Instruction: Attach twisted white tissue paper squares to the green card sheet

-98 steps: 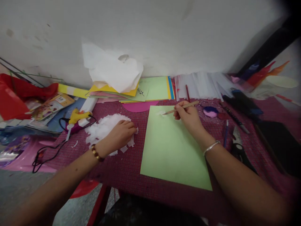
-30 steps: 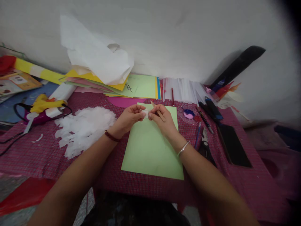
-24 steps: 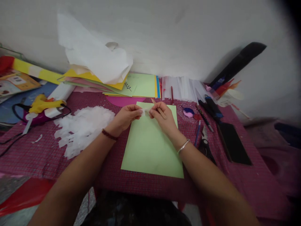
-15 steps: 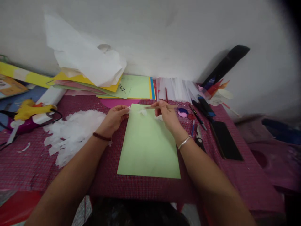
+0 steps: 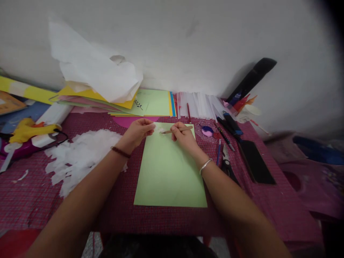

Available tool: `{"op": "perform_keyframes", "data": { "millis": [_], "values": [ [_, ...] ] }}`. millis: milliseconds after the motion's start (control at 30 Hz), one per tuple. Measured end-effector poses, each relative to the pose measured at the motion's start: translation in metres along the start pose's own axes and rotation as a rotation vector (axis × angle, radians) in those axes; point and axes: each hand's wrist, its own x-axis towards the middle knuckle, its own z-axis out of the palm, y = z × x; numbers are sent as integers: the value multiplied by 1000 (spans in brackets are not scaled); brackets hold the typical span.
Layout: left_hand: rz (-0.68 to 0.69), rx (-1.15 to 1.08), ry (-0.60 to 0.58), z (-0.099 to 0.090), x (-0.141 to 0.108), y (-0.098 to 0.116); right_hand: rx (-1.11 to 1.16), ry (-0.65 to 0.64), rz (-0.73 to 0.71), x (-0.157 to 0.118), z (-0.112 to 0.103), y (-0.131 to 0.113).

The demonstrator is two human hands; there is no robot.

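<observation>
A light green sheet of paper (image 5: 172,175) lies flat on the table in front of me. Over its top left corner, my left hand (image 5: 137,133) pinches a small white paper scrap (image 5: 154,126) between thumb and fingertips. My right hand (image 5: 183,135) grips a thin brown wooden stick (image 5: 186,128) like a pen. The stick slants down to the left, its tip at a small white patch (image 5: 160,130) near the sheet's top edge. Whether that patch is paper, glue or both I cannot tell. A heap of white paper scraps (image 5: 83,150) lies beside my left forearm.
Coloured paper (image 5: 158,102) and crumpled white paper (image 5: 99,71) are stacked at the back left. A yellow glue gun (image 5: 29,130) lies far left. On the right are a paint palette (image 5: 207,132), scissors (image 5: 227,163) and a black flat object (image 5: 256,161).
My left hand has shifted right with the scrap, over the sheet's corner. My right hand has moved slightly left, and the stick now tilts down with its tip at the white patch.
</observation>
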Motion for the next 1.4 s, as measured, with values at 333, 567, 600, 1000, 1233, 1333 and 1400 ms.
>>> {"op": "perform_keyframes", "data": {
  "millis": [333, 567, 600, 1000, 1233, 1333, 1400],
  "values": [
    [94, 331, -126, -7, 17, -21, -39, 66, 14, 1, 2, 1],
    [172, 617, -52, 1, 20, -23, -14, 97, 21, 2, 1, 3],
    [180, 641, -42, 2, 21, -24, -10, 113, 14, 1, 1, 2],
    [194, 676, -41, 6, 27, -24, -117, 79, -156, -7, 9, -4],
    [163, 636, -37, 6, 27, -24, -120, 223, -221, -9, 7, -10],
    [176, 618, -54, 6, 28, -24, -186, 131, -220, -9, 9, -10],
    [186, 621, -61, 6, 28, -24, -242, 88, -211, -8, 11, -9]
  ]
}}
